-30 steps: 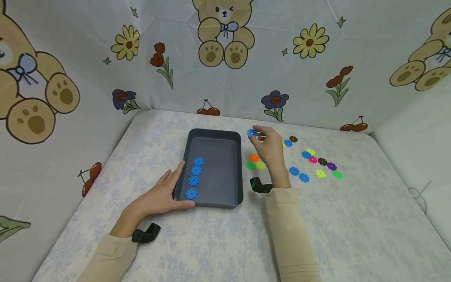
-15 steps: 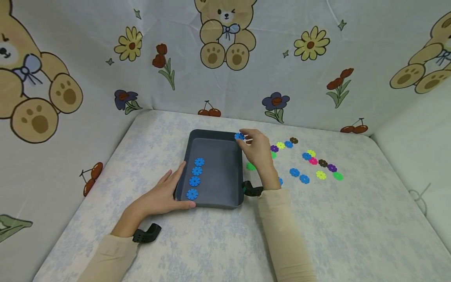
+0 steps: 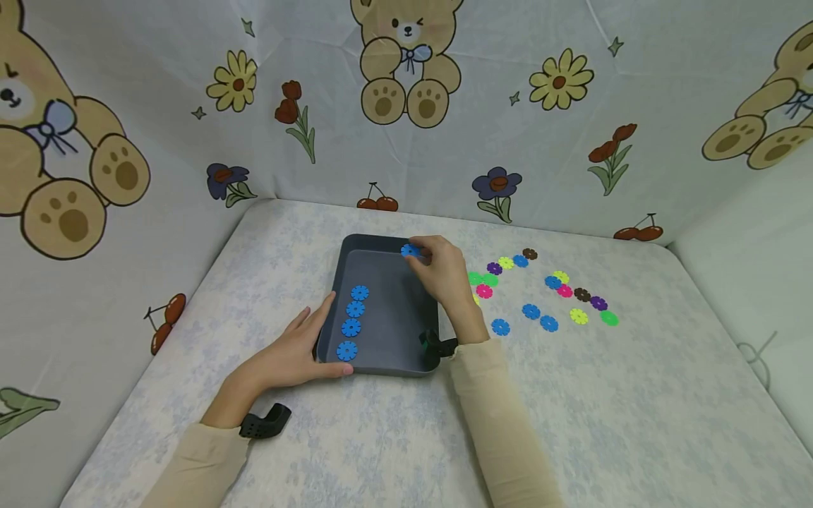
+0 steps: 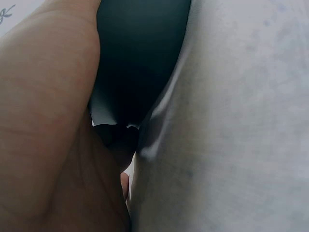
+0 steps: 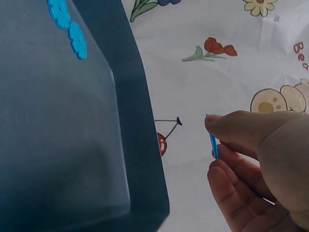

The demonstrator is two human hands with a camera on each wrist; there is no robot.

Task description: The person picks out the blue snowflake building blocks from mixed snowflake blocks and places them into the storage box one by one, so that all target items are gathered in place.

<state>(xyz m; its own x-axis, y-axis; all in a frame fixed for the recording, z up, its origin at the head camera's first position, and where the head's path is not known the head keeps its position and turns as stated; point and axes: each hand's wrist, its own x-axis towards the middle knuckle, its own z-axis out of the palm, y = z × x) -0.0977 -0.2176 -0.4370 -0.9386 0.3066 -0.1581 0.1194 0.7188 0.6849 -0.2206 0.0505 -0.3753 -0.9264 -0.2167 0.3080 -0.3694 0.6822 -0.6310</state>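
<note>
In the head view a dark grey tray [image 3: 394,317] holds a column of several blue flower-shaped discs [image 3: 351,327] along its left side. My left hand [image 3: 288,356] lies spread around the tray's near left corner, fingers straight along the left wall and thumb at the front edge. Over the tray's far right corner, my right hand [image 3: 441,271] pinches one blue flower-shaped disc [image 3: 408,250] between thumb and fingers. The right wrist view shows that disc [image 5: 213,142] edge-on at the fingertips. Seen from the left wrist, the palm [image 4: 43,121] is close against the dark tray wall [image 4: 140,53].
Right of the tray, flower-shaped discs in several colours lie loose on the patterned tablecloth [image 3: 635,395], among them a pink disc [image 3: 485,291], a brown disc [image 3: 581,294] and a blue disc [image 3: 500,327]. A cloth backdrop [image 3: 305,42] with bears and flowers rises behind.
My right hand has carried the pinched blue disc leftward from beside the tray to over its far right corner. The left hand has stayed at the tray's near left corner.
</note>
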